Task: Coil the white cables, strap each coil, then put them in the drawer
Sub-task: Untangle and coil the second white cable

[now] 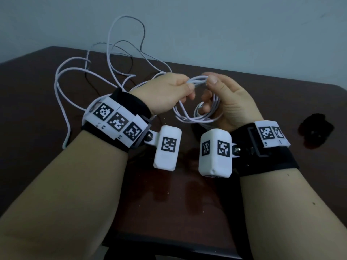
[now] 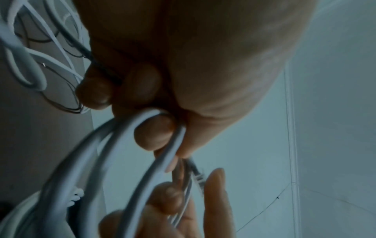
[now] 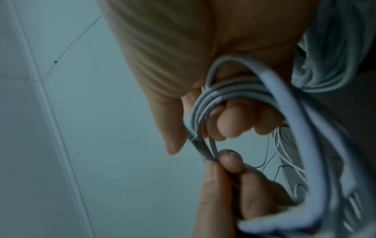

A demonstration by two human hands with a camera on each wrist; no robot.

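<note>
A small coil of white cable [image 1: 195, 117] hangs between my two hands above the dark brown table [image 1: 187, 194]. My left hand [image 1: 174, 92] pinches the top of the coil [image 2: 160, 140] with thumb and fingers. My right hand [image 1: 223, 102] holds the coil's right side, its fingers curled through the loops [image 3: 227, 96] and its thumb on the strands at the top. The rest of the white cable [image 1: 97, 72] trails loose in wide loops over the table's far left. A clear plug end [image 2: 198, 177] shows near my fingertips in the left wrist view.
A black object [image 1: 316, 132], shape unclear, lies on the table at the right. A thin dark wire [image 1: 131, 51] runs among the loose loops near the pale wall [image 1: 225, 25]. The table's near edge is just below my forearms.
</note>
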